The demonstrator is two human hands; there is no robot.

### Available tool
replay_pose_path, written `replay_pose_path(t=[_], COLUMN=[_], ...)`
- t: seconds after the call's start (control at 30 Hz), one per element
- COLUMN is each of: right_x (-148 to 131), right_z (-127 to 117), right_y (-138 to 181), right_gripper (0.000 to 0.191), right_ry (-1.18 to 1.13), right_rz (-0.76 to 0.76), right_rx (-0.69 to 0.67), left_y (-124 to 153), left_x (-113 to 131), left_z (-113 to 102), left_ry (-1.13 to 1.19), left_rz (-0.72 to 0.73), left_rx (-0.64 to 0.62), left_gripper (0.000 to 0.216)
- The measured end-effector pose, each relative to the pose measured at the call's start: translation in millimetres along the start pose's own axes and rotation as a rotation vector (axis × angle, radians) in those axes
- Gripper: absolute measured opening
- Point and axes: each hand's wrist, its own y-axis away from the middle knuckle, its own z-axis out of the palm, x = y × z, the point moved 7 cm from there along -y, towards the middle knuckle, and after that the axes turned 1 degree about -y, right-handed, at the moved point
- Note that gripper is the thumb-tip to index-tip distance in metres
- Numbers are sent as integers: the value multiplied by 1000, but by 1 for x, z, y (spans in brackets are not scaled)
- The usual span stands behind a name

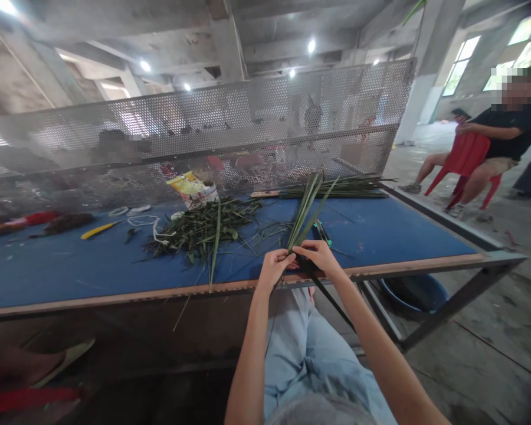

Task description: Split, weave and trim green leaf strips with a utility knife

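- Two hands meet on one leaf sheaf (307, 213): our left hand (273, 267) and right hand (318, 257) pinch it narrowly at its base, just above the table edge (230, 287).
- Its long axis runs up and away from us, leaning slightly right; neither hand is clearly nearer its base.
- Dark strips (331, 301) trail from our fingers (287, 260) toward our lap (310, 354).
- On the blue tabletop (71, 277), a leaf heap (203, 233) lies left of our hands, with a yellow knife (100, 230) farther left.
- Across the table, a bundle of long leaves (336, 192) lies crosswise.
- Off to the right, a seated person (504, 130) holds a phone (461, 113).
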Motion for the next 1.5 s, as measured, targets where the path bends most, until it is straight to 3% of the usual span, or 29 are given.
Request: replay_pose_path(t=[0.4, 0.67, 0.93, 1.5], right_x=[4, 11, 4, -2], right_z=[0, -2, 1, -2], right_y=[-3, -4, -2, -1], right_gripper=[38, 40, 39, 44], right_ry=[74, 43, 24, 48], right_rz=[-33, 7, 3, 10], right_rx=[-15, 26, -33, 17], left_y=[-2, -3, -3, -6], left_x=[-2, -1, -2, 1], left_z=[0, 4, 1, 1], left_ry=[-4, -24, 23, -68], left_rz=[-15, 24, 4, 72], left_rx=[45, -40, 26, 91], left_gripper=[19, 24, 23, 31])
